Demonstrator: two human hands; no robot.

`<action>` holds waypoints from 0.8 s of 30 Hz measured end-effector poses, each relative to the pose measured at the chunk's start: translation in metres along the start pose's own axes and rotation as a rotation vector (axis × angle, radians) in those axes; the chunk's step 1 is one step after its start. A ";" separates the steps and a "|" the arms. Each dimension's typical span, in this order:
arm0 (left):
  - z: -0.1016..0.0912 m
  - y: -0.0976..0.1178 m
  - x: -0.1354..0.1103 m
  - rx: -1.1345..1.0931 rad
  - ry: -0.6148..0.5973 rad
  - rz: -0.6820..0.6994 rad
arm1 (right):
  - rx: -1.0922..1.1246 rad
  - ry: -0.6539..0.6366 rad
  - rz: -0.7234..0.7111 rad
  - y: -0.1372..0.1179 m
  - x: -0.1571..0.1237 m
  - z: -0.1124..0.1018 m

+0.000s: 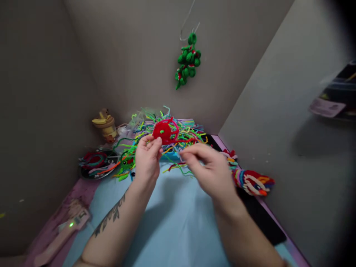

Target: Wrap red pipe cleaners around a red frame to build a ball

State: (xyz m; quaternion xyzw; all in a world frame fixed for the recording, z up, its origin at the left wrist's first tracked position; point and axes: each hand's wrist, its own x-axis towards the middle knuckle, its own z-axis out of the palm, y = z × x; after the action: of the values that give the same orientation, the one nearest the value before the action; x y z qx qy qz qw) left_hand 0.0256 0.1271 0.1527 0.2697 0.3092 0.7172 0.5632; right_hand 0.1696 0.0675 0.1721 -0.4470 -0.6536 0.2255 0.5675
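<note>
My left hand (pixel 147 157) is raised over the light blue mat (pixel 172 222), fingers pinched on a round red pipe-cleaner piece (pixel 164 131) with green specks. My right hand (pixel 210 167) is beside it, blurred by motion, fingers drawn together near a thin strand; what they grip is unclear. Behind both hands lies a big tangle of coloured pipe cleaners (pixel 178 128), green, blue, yellow and red.
A dark plate (pixel 96 165) of coiled pipe cleaners sits at the left, with a yellow figurine jar (pixel 105 126) behind it. A striped multicoloured piece (pixel 253 181) lies at the right. A green pipe-cleaner ornament (pixel 188 61) hangs on the wall. A pink device (pixel 66 231) with a green light lies front left.
</note>
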 end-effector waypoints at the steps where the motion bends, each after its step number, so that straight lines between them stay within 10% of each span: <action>1: 0.000 -0.002 0.000 0.003 0.016 0.034 | 0.040 0.004 0.037 0.007 0.007 0.012; 8: -0.004 -0.023 0.001 0.163 0.033 0.118 | 0.568 0.214 0.309 0.049 0.019 0.069; 24: -0.028 -0.035 0.030 0.707 -0.232 0.251 | 0.322 0.009 0.350 0.088 0.046 0.029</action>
State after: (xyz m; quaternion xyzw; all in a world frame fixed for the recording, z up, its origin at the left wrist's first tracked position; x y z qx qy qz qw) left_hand 0.0208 0.1588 0.1095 0.5619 0.4361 0.5947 0.3747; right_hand 0.1734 0.1563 0.1186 -0.4582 -0.5191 0.4198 0.5868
